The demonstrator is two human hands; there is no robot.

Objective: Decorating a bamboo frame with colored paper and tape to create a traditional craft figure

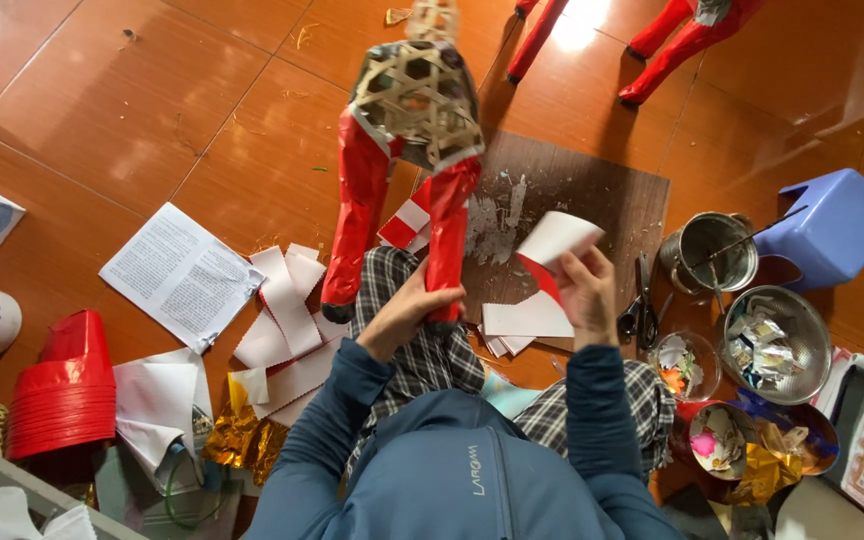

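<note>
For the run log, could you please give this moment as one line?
left hand: grips red paper leg of bamboo frame figure | right hand: holds red-and-white paper | scissors: on board

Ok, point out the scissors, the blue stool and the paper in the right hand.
scissors (pixel 642 300): head view, on the blades near the pivot.
blue stool (pixel 832 225): head view, on its seat.
paper (pixel 557 237): head view, on the white part above the right hand (pixel 587 295).
</note>
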